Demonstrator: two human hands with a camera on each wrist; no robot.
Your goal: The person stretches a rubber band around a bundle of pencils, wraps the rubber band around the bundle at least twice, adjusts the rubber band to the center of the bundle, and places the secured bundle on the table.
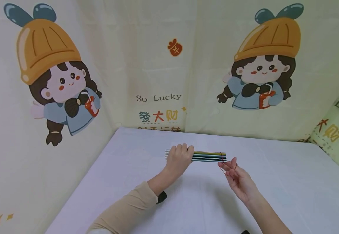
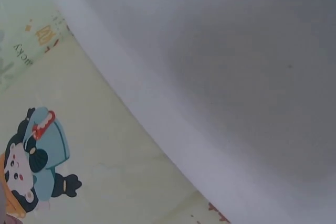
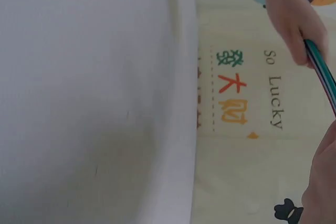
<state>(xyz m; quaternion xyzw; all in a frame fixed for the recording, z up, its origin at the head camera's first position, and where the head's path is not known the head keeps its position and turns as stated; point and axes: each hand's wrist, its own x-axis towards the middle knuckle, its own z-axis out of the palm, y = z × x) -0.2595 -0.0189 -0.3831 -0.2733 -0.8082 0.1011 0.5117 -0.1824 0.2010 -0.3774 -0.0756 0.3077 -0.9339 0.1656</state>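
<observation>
In the head view a bundle of slim pencils (image 1: pixel 207 156), green, yellow and dark, lies level above the table. My left hand (image 1: pixel 179 159) grips it near its left end, where pale tips stick out. A thin red rubber band (image 1: pixel 222 157) crosses the bundle close to the right end. From there its loop stretches to my right hand (image 1: pixel 241 183), whose bent fingers hold it. The right wrist view also has the pencils (image 3: pixel 321 72) between my left hand (image 3: pixel 296 22) and right hand (image 3: pixel 320 182); the band is not visible there.
A white-covered table (image 1: pixel 198 201) spreads below both hands. Behind it and at the sides hangs a cream backdrop (image 1: pixel 157 74) with cartoon figures and lettering. Dark pieces show beside the left sleeve (image 1: pixel 162 197) and near the right forearm (image 1: pixel 245 232).
</observation>
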